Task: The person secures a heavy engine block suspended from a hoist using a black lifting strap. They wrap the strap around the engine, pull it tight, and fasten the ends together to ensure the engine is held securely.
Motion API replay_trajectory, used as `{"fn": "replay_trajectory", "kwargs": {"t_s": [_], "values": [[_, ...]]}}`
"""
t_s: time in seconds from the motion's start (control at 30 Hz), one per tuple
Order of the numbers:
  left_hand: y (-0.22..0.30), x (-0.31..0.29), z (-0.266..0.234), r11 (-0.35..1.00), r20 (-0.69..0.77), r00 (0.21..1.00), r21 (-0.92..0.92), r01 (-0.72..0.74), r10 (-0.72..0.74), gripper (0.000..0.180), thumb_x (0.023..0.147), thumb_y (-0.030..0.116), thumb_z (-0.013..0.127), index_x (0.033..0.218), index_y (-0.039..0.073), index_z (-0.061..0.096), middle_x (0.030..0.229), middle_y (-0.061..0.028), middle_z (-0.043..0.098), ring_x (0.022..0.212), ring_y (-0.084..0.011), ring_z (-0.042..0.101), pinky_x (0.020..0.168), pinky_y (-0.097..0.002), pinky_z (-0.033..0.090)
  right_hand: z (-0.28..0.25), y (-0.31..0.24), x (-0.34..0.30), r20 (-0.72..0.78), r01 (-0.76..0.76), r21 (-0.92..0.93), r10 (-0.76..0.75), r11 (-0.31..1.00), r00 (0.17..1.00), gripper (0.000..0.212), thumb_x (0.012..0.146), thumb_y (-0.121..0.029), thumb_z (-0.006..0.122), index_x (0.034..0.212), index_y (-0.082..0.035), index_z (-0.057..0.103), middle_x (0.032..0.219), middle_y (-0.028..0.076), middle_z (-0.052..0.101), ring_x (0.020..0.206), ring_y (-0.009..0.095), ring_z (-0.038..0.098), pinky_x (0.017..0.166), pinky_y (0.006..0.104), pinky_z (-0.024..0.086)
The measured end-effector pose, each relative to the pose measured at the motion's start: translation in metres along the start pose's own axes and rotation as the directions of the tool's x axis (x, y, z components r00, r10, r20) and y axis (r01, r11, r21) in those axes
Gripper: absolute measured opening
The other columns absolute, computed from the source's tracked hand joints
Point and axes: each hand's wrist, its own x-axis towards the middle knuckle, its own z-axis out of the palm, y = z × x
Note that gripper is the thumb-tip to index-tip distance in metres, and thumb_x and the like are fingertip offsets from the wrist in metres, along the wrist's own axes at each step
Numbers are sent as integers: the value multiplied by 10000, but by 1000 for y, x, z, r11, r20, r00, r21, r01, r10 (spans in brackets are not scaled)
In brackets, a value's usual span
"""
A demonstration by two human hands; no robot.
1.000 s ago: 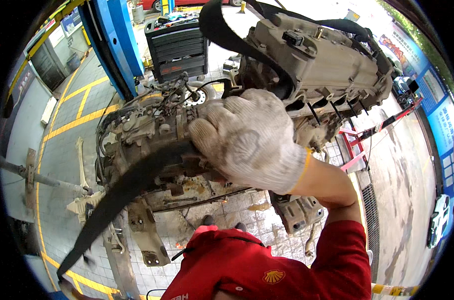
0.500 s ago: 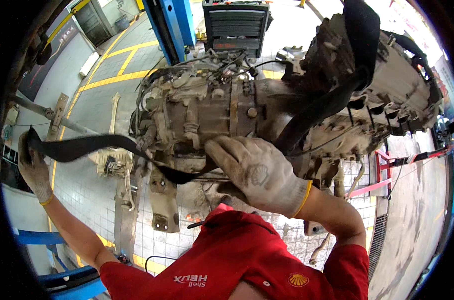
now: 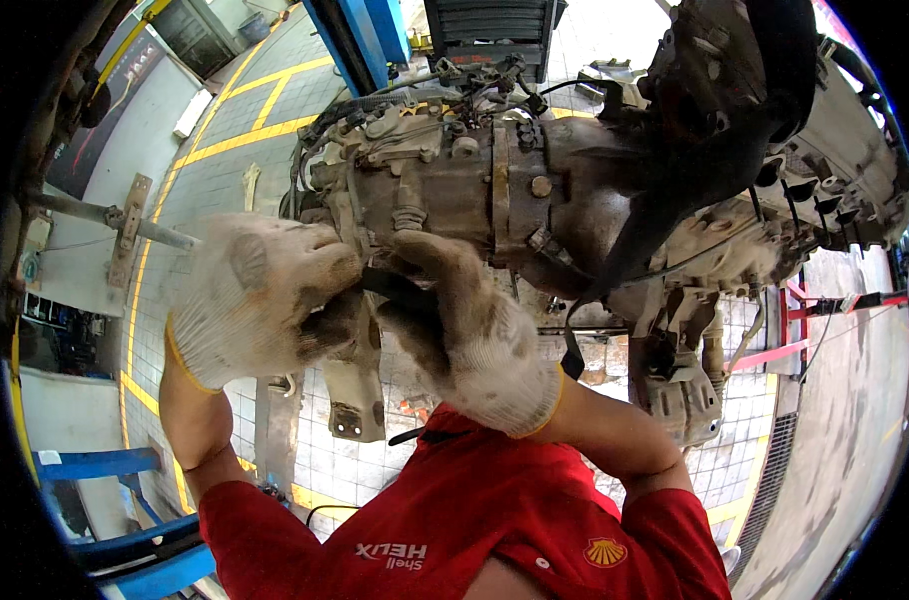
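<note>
Both my hands wear soiled white knit gloves with yellow cuffs and are close together in front of a gearbox [image 3: 430, 200]. A short stretch of black webbing strap [image 3: 400, 287] runs between their fingers. My left hand [image 3: 265, 295] is closed on the strap from the left. On the right side, my right hand [image 3: 465, 325] pinches it with bent fingers. More of this black strapping [image 3: 665, 205] drapes over the housing at the right and hangs down behind my right wrist. The strap's free end is hidden by the gloves.
A large grimy engine block [image 3: 845, 150] joins the gearbox at the right. Behind stand a blue lift post [image 3: 350, 50] and a black tool chest [image 3: 490, 40]. A metal bracket [image 3: 355, 395] hangs below my hands. Red bars [image 3: 775, 355] stand at right, blue beams [image 3: 105, 465] at lower left.
My left hand has come in from the far left, where it held the strap stretched out, to meet my right hand. My right hand has turned and lowered slightly. The view has shifted a little.
</note>
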Motion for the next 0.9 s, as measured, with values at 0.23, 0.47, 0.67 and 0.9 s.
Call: {"fn": "replay_trajectory", "kwargs": {"t_s": [0.23, 0.47, 0.67, 0.9], "values": [[-10, 28, 38, 938, -83, 994, -345, 43, -77, 418, 759, 253, 843, 1110, 78, 699, 1027, -126, 716, 949, -354, 707, 779, -408, 556, -17, 38, -9, -52, 23, -276, -39, 961, 998, 348, 916, -79, 726, 1246, -26, 626, 1060, 187, 702, 921, 368, 712, 763, 428, 575], [-21, 43, 88, 773, -74, 990, -633, 44, -117, 233, 932, 260, 741, 1065, 70, 718, 902, -131, 735, 814, -334, 731, 704, -387, 573, -26, 45, -8, -55, -170, -182, 163, 968, 985, 387, 913, -106, 755, 1252, -18, 592, 1123, 194, 688, 913, 373, 711, 777, 440, 574], [-17, 59, 86, 550, 234, 936, -761, 345, -263, 221, 916, 191, 771, 1008, 4, 698, 879, -96, 715, 790, -137, 664, 740, -320, 546, -27, 47, 0, -116, -33, -475, -26, 879, 993, 356, 911, -96, 734, 1230, -34, 587, 1078, 187, 684, 910, 379, 699, 767, 444, 570], [-28, 59, 99, 372, 83, 966, -912, 173, -245, 348, 903, 97, 792, 1203, 26, 631, 1049, -38, 710, 932, -110, 663, 858, -295, 557, -30, 43, 5, -87, -226, -218, 212, 949, 973, 250, 977, -101, 638, 1214, -31, 597, 1027, 209, 694, 920, 416, 694, 806, 453, 568]]}}
